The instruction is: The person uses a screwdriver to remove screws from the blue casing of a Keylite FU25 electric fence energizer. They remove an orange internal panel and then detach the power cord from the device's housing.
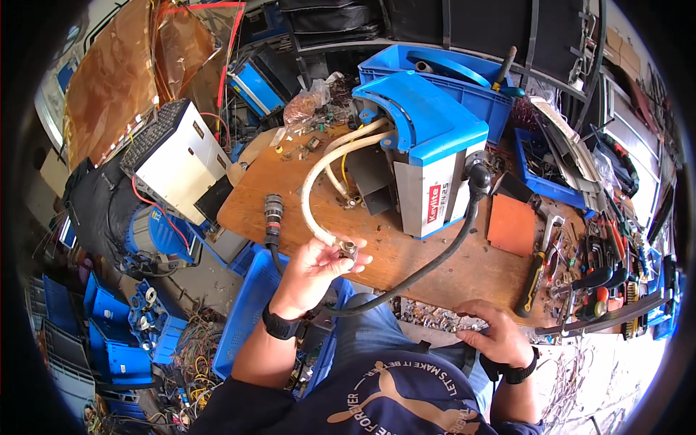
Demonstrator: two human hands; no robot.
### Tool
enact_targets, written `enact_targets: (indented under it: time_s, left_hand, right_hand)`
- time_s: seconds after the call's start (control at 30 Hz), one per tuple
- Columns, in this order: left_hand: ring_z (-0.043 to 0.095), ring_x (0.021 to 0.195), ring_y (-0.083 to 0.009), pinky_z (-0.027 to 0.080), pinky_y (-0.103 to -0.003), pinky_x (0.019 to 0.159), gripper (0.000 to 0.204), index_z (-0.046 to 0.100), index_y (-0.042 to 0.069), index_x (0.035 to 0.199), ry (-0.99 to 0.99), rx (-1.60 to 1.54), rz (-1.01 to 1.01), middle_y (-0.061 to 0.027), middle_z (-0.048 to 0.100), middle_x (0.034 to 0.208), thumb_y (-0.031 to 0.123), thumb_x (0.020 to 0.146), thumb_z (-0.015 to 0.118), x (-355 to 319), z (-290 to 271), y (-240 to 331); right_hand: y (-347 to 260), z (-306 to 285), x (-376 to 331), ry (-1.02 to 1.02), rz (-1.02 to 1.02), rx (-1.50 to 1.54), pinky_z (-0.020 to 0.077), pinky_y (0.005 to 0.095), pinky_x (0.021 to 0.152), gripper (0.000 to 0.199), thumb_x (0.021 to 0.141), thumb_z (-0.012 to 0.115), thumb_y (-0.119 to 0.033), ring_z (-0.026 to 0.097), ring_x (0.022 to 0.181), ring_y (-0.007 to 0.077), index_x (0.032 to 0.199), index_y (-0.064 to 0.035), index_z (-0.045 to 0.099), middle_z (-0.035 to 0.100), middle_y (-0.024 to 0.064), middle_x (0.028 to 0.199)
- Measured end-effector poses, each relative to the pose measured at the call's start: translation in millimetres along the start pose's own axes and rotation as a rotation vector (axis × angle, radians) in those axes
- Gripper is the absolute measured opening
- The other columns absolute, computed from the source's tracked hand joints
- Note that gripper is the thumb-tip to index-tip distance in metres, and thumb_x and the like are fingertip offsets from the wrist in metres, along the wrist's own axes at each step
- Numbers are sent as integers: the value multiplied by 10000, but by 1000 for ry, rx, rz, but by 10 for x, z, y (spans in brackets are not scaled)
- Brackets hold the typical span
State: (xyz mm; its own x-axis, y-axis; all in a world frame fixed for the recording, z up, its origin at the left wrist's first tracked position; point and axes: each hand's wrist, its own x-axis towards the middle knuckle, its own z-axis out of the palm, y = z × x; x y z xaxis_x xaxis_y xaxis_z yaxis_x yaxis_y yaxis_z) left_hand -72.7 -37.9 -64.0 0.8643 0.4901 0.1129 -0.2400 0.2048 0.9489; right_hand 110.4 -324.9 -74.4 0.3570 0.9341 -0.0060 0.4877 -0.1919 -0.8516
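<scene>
My left hand (308,272) pinches the free end of a cream hose (307,192), where a metal fitting (349,250) shows between thumb and fingers. From there the hose arcs up to a blue-and-white equipment case (433,192) standing on the wooden bench. A thick black cable (428,274) plugs into the case's right side and sags past my left wrist. Its round metal connector (273,212) seems to stand just left of the hose. Over my lap, my right hand (500,337) has its thumb and fingers curled together; a small bit at the fingertips is too small to name.
Hand tools (538,272), several of them, lie along the bench's right side beside an orange-red sheet (511,225). A blue crate (243,319) sits below the front left edge. Behind the case is another blue crate (471,98). Tangled wires (199,341) cover the floor at left.
</scene>
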Motion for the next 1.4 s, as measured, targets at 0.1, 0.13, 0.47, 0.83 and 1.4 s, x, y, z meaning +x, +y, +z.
enact_targets:
  time_s: [0.1,0.13,0.47,0.83,1.4]
  left_hand:
    - [647,884,-167,533,-293,762,164,569,-15,1047,-70,141,21,-106,646,1009,-14,886,599,7,-83,-10]
    - [649,875,-167,534,-290,751,165,569,-15,1047,-97,191,33,-110,647,1016,-19,885,597,1,-124,-13]
    - [621,774,-120,490,-243,690,193,598,-29,1031,-49,368,-144,-61,653,892,-33,839,610,-78,187,-41]
    - [591,911,-216,476,-348,840,174,552,-18,1039,5,516,-92,-122,597,1015,57,886,586,-208,-52,-155]
    - [538,1007,-179,426,-312,903,372,541,-24,1137,230,657,115,-91,601,1132,26,800,690,-241,-129,-424]
  right_hand:
    - [7,23,17,-16,16,-11,449,365,919,383,804,705,-145,596,1064,314,1121,43,599,624,189,1108]
    - [-7,29,38,-27,8,-11,451,366,917,382,804,705,-143,596,1063,313,1121,42,600,625,190,1108]
    - [-427,276,533,200,-214,-58,525,390,758,284,824,687,-183,652,880,329,1058,-28,650,665,167,947]
    - [-580,779,997,383,-335,36,505,465,684,179,698,644,-160,613,739,401,771,3,634,619,215,778]
    - [-656,1079,1445,342,-244,-40,534,408,700,252,727,698,-194,660,793,342,884,-1,658,661,191,842]
